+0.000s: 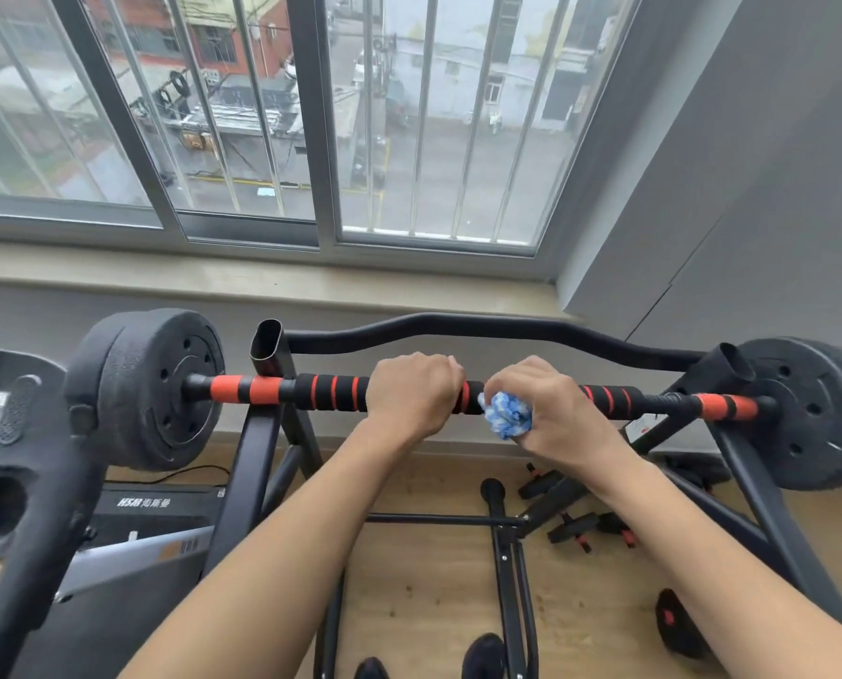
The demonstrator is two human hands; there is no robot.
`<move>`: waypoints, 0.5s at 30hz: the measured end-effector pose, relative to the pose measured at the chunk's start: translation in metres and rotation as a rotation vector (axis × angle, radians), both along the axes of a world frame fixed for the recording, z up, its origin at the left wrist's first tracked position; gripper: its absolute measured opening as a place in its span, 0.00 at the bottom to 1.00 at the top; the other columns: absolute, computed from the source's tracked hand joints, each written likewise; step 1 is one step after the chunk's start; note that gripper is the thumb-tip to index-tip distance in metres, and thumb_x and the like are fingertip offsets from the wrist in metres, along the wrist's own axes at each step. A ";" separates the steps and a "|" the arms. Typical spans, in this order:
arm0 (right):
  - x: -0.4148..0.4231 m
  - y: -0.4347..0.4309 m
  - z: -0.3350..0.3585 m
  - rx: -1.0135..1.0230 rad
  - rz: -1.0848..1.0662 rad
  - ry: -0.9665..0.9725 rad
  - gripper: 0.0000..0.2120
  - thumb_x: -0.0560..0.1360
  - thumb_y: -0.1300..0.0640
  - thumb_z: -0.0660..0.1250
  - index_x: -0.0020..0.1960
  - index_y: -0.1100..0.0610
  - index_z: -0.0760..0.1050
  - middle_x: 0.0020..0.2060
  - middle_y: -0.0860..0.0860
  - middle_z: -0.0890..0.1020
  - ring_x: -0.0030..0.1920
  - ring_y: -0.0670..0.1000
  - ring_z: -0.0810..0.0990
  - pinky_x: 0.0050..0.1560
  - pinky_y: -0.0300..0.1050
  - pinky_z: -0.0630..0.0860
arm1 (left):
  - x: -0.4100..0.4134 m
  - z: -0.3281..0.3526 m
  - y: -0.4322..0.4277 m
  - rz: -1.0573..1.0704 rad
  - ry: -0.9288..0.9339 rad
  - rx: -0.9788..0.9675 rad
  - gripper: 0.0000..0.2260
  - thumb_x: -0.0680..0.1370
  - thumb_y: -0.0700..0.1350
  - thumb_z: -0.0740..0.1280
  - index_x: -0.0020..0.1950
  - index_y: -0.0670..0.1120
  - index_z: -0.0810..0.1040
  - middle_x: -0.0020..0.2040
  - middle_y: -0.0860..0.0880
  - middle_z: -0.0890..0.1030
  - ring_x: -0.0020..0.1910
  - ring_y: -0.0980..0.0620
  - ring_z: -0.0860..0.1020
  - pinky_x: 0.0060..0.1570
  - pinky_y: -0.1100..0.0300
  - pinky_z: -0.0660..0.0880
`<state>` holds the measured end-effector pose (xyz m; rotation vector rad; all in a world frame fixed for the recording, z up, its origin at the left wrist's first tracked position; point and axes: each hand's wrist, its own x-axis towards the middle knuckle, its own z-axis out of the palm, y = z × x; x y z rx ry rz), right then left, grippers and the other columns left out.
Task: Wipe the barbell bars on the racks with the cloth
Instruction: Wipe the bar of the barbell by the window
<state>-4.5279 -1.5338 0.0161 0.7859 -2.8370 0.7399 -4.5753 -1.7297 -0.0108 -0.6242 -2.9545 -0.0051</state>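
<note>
A barbell bar [331, 392] with black and orange foam grips lies across a black rack [267, 355], a black weight plate on each end. My left hand [411, 394] grips the bar near its middle. Just to its right, my right hand [553, 409] holds a bunched blue and white cloth [506, 415] against the bar. A second, curved black bar [482, 328] rests on the rack behind the first one.
The left weight plate [159, 384] and right weight plate [811, 414] flank the rack. A treadmill [130, 546] stands at the lower left. Small dumbbell parts [580, 529] lie on the wooden floor under the rack. A window sill [262, 281] runs behind.
</note>
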 end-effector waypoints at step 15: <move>-0.019 0.024 0.024 -0.179 -0.251 -0.217 0.10 0.70 0.58 0.76 0.46 0.46 0.80 0.38 0.46 0.83 0.39 0.46 0.81 0.42 0.48 0.81 | 0.022 -0.025 0.019 0.005 0.292 0.223 0.15 0.87 0.49 0.54 0.42 0.49 0.71 0.34 0.49 0.77 0.33 0.45 0.73 0.38 0.50 0.65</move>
